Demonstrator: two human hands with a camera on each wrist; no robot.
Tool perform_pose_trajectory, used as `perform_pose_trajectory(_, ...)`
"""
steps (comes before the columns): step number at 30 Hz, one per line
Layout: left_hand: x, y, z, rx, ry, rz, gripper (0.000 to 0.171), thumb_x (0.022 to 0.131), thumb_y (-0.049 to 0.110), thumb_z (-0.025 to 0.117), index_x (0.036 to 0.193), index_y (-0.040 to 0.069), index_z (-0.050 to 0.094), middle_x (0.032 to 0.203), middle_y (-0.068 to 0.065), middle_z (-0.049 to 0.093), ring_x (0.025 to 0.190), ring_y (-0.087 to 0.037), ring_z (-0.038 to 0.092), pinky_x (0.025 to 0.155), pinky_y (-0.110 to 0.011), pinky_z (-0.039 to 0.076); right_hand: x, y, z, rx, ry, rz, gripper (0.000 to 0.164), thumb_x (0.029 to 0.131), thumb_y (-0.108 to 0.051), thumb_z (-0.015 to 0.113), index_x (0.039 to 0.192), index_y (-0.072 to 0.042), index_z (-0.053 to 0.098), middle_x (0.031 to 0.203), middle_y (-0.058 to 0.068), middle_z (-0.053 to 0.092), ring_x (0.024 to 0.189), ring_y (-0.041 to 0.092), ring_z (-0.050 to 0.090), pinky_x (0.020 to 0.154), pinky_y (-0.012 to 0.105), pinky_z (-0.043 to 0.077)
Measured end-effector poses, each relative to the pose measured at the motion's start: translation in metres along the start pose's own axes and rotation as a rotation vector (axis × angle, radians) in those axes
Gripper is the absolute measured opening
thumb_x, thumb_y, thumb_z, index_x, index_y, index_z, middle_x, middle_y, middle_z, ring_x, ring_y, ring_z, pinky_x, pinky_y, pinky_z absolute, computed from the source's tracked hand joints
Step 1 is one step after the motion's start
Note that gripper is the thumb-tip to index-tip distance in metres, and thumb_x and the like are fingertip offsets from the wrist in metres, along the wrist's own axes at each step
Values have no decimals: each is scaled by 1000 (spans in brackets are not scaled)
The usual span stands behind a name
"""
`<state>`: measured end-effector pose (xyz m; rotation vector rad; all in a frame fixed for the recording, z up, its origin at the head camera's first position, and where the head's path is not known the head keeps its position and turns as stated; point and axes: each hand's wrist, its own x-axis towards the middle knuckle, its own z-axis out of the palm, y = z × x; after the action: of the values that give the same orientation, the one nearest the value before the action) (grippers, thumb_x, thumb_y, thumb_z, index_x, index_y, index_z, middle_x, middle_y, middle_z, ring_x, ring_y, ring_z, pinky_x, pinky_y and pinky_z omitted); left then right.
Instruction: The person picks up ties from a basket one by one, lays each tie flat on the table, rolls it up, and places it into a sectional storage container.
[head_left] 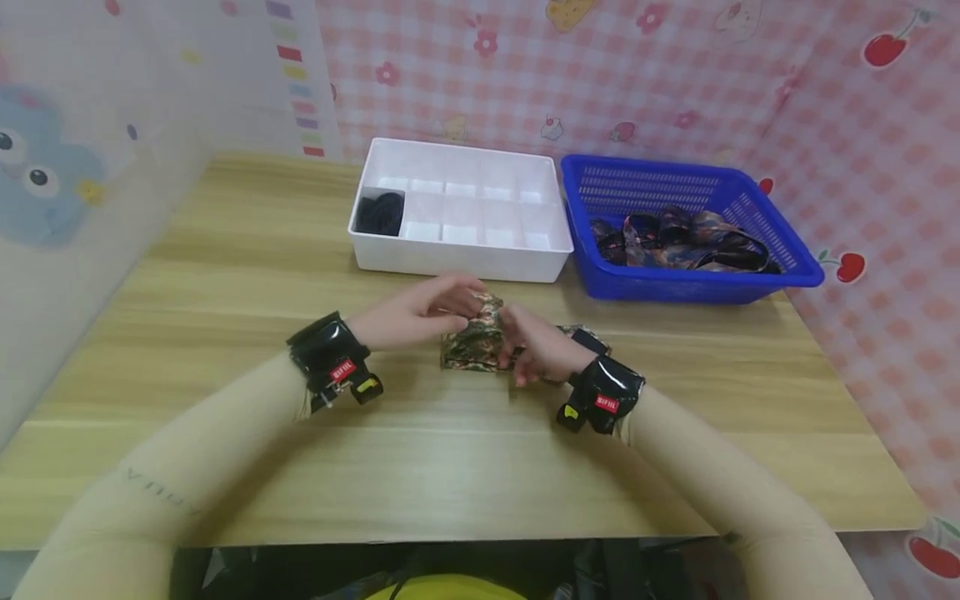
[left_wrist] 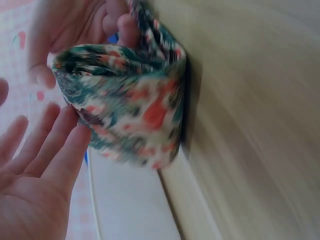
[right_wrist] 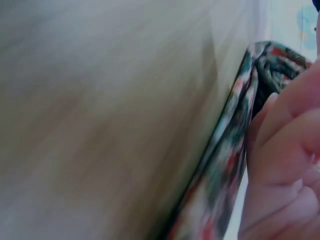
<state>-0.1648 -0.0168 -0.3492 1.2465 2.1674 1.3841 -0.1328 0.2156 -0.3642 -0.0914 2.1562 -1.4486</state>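
A folded floral fabric strip point(head_left: 474, 343), green, cream and red, lies on the table with a loop standing up, seen large in the left wrist view point(left_wrist: 135, 112). My left hand point(head_left: 420, 312) is at its left side, with fingers point(left_wrist: 55, 145) fairly straight and the tips touching or very near the loop. On the strip's other side, my right hand point(head_left: 547, 346) holds it with curled fingers point(right_wrist: 285, 135), one tip tucked by the fold. Past the right hand the strip runs on, partly hidden, near a dark end point(head_left: 591, 340).
Behind the hands stands a white divided box point(head_left: 457, 260) with a coiled black item point(head_left: 381, 214) in its front left compartment. Beside it on the right, a blue basket point(head_left: 697, 285) contains several dark patterned straps point(head_left: 675, 237). The wooden table's point(head_left: 420, 483) front edge is close to my body.
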Motion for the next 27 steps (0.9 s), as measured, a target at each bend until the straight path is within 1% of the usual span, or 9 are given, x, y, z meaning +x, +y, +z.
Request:
perform_pose_trajectory(3, 10, -1, 8, 45, -43, -18, 45, 98, 9, 53, 141, 8, 41, 125, -12, 61, 117, -24, 57, 98, -40, 45, -4, 4, -6, -59, 38, 20, 44, 98, -43, 31, 100, -3, 51, 77, 12, 58, 44, 16, 51, 38, 24, 36)
perform_pose_trajectory(7, 19, -2, 17, 106, -94, -18, 42, 97, 7, 52, 138, 6, 46, 124, -12, 62, 117, -25, 57, 98, -40, 45, -7, 9, -15, -233, 54, -10, 37, 97, -34, 44, 84, -3, 58, 68, 7, 58, 44, 14, 51, 39, 24, 37)
perform_pose_trajectory(9, 23, -3, 21, 176, -106, -1, 37, 96, 7, 53, 133, 5, 53, 124, -11, 62, 114, -23, 58, 97, -37, 45, -8, 11, -20, -357, 82, -63, 29, 93, -31, 51, 83, -6, 60, 67, 4, 58, 48, 13, 50, 43, 25, 39)
perform_pose_trajectory(12, 27, -3, 25, 292, -97, 41, 30, 92, 8, 58, 122, 6, 62, 123, -9, 62, 106, -20, 59, 93, -35, 46, -12, 14, -30, -524, 135, -150, 19, 87, -27, 63, 85, -8, 62, 70, 1, 58, 55, 13, 51, 50, 27, 43)
perform_pose_trajectory(15, 29, -1, 27, 389, -65, 50, 26, 90, 10, 62, 116, 9, 66, 126, -10, 59, 101, -20, 59, 89, -36, 48, -15, 18, -40, -655, 161, -202, 22, 82, -26, 73, 89, -8, 64, 73, 0, 59, 62, 14, 53, 56, 29, 44)
perform_pose_trajectory(18, 34, 1, 29, 475, -46, 39, 29, 91, 10, 61, 119, 8, 66, 136, -17, 52, 113, -28, 58, 96, -41, 46, -17, 22, -47, -693, 126, -223, 24, 79, -25, 77, 90, -8, 64, 73, -1, 57, 65, 14, 51, 59, 29, 42)
perform_pose_trajectory(22, 44, 2, 34, 637, -97, 72, 36, 92, 5, 56, 128, 5, 61, 137, -22, 51, 124, -34, 50, 104, -43, 40, -14, 28, -54, -654, 60, -238, 16, 82, -21, 75, 83, -10, 63, 71, -2, 57, 64, 13, 51, 59, 28, 42)
perform_pose_trajectory(25, 51, 3, 37, 704, -164, 110, 38, 93, 2, 53, 130, 6, 60, 129, -18, 57, 121, -32, 53, 104, -40, 40, -11, 33, -59, -602, 35, -231, 11, 86, -17, 69, 80, -11, 63, 72, -2, 59, 63, 13, 50, 56, 28, 42)
perform_pose_trajectory(27, 53, 2, 38, 713, -188, 124, 38, 93, 1, 53, 129, 8, 62, 124, -14, 60, 116, -29, 55, 102, -38, 41, -9, 35, -62, -588, 40, -227, 8, 88, -15, 64, 82, -10, 63, 75, -2, 60, 63, 13, 49, 57, 28, 41)
